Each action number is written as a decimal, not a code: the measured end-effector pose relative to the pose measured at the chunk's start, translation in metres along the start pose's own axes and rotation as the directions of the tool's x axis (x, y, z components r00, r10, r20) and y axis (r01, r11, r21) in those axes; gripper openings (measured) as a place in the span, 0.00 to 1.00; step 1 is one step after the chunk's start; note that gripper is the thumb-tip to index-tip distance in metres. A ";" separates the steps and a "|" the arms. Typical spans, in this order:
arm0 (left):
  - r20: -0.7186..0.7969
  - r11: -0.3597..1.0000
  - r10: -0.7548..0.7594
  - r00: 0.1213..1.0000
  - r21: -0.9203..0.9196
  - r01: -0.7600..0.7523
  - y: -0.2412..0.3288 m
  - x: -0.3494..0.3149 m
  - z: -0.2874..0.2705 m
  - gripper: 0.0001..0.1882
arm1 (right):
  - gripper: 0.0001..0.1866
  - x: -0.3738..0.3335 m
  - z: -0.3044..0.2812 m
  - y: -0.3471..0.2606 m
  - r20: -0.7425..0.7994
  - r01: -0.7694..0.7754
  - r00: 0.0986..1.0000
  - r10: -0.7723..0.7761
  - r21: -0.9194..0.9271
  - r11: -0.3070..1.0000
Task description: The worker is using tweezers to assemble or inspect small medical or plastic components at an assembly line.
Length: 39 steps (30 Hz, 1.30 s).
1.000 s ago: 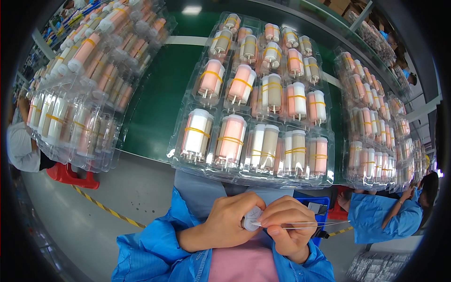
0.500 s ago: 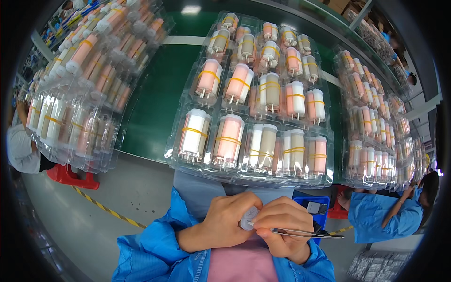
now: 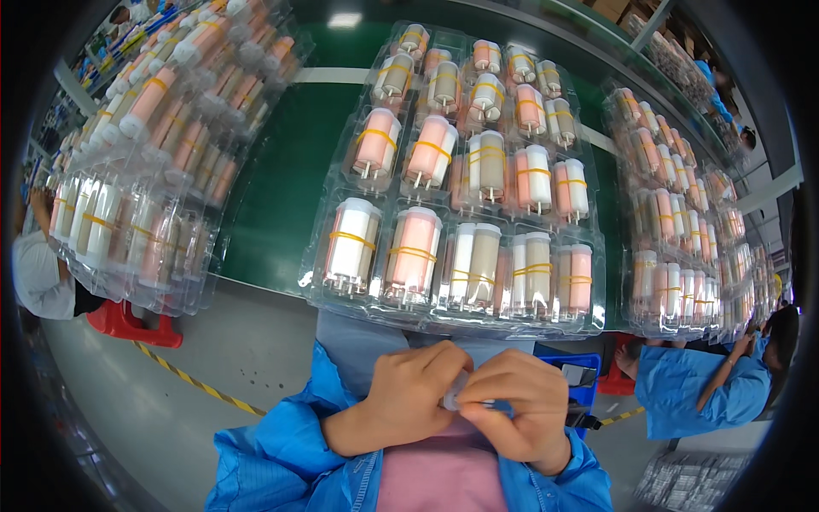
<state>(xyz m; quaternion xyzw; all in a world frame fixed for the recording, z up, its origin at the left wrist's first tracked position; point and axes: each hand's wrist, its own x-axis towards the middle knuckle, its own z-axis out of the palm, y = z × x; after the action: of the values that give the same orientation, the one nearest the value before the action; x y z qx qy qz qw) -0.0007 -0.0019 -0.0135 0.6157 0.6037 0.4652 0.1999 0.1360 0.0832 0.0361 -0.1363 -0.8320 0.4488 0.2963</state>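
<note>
Far left of the middle tray (image 3: 409, 312), a co-worker in a white garment (image 3: 43, 277) shows in part at the rim of the view. Left of the middle tray, a stack of clear trays (image 3: 183, 294) carries pink, tan and white cylinders, many bound with yellow bands; a red stool (image 3: 136, 324) stands below the stack, and yellow-black floor tape (image 3: 200, 386) slants toward the wearer. Green bench top (image 3: 273, 179) shows just left of the middle tray. The middle tray itself holds rows of banded cylinders (image 3: 485, 166), thin pins at the lower ends of several. On the near side of the middle tray, below its front edge, the left hand (image 3: 411, 397) is curled around a small whitish part (image 3: 455, 390), grasping it; most of the part is hidden by the fingers. The right hand (image 3: 516, 410) meets it from the right, thumb and fingers pinching a slim grey tool (image 3: 485, 404), blurred and largely covered; tip contact with the part cannot be told. Right of the hands and below the middle tray's right corner: a blue bin (image 3: 583, 394) with dark items. Right of the middle tray: further loaded trays (image 3: 657, 327), and below them a co-worker in blue (image 3: 695, 380).
</note>
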 end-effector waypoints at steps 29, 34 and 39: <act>-0.006 0.980 0.009 1.000 -0.199 -0.010 0.003 -0.001 0.000 0.12 | 0.08 -0.015 0.008 0.005 -0.137 0.043 0.990 -0.022 0.151 0.988; 0.015 0.985 0.027 1.000 -0.171 -0.024 0.004 0.000 -0.001 0.13 | 0.07 -0.014 0.008 0.003 -0.137 0.040 0.990 -0.022 0.135 0.990; 0.017 0.987 0.038 0.999 -0.154 -0.035 0.004 0.001 -0.001 0.13 | 0.07 -0.014 0.007 0.002 -0.126 0.023 0.992 -0.004 0.151 0.988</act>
<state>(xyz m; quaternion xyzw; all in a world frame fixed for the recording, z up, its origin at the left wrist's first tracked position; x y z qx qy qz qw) 0.0007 -0.0025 -0.0095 0.6140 0.5526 0.5079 0.2444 0.1424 0.0734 0.0263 -0.1357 -0.7759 0.4994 0.3607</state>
